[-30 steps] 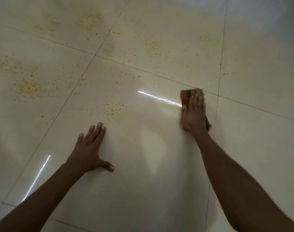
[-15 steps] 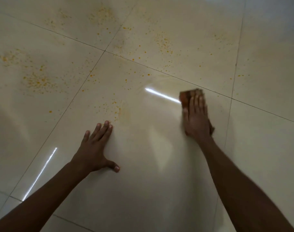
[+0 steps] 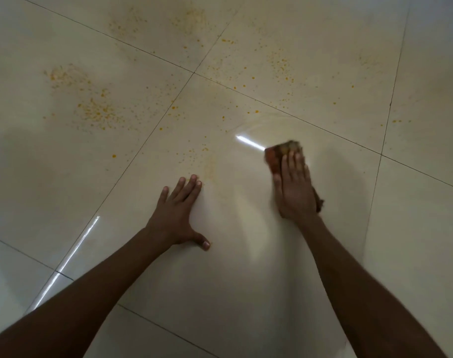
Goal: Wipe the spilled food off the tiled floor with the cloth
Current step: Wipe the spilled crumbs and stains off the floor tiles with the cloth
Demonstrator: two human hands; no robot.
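Observation:
My right hand presses flat on a folded orange-brown cloth against the cream tiled floor; the cloth sticks out past my fingertips and a corner shows beside my wrist. My left hand lies flat on the same tile, fingers spread, holding nothing. Yellow-orange food specks are scattered over the tiles beyond both hands, with a thinner patch just ahead of my left fingers and more crumbs at the far centre. A wet curved streak runs above the cloth.
Dark grout lines divide the large glossy tiles. Bright light reflections lie on the floor left of the cloth and near my left forearm. The tile under my arms looks smear-free and shiny.
My right hand has pulled the cloth back toward me and slightly left, leaving a wet arc. The view has shifted, so both hands sit further right and lower. My left hand stays planted.

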